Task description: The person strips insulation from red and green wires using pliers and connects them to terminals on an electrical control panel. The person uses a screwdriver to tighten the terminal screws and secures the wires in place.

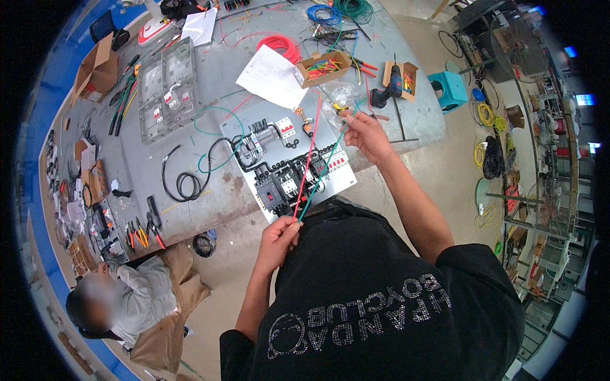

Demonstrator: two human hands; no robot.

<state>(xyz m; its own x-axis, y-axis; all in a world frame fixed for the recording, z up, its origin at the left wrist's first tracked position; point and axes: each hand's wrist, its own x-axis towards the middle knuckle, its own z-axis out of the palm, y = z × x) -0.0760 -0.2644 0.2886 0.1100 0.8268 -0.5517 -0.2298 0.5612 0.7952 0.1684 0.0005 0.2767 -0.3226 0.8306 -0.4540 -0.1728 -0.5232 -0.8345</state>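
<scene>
My left hand (279, 240) is closed at the near edge of a panel, pinching a red wire (308, 159) and a green wire (324, 170) together. Both wires run up and to the right across the panel. My right hand (367, 136) pinches the green wire farther up, above the panel's right side, and the red wire passes to its left. Beneath the wires lies a light metal mounting panel (346, 181) bearing a black circuit breaker (272, 193), contactors (289, 184), white switches with red levers (336, 162) and a terminal block (264, 136).
A cordless drill (389, 89), a carton of coloured wire pieces (323, 68) and papers (270, 77) lie beyond the panel. A grey plastic enclosure (166, 92), a black cable (184, 184) and pliers (136, 233) are at left. Another person (143, 292) sits at lower left.
</scene>
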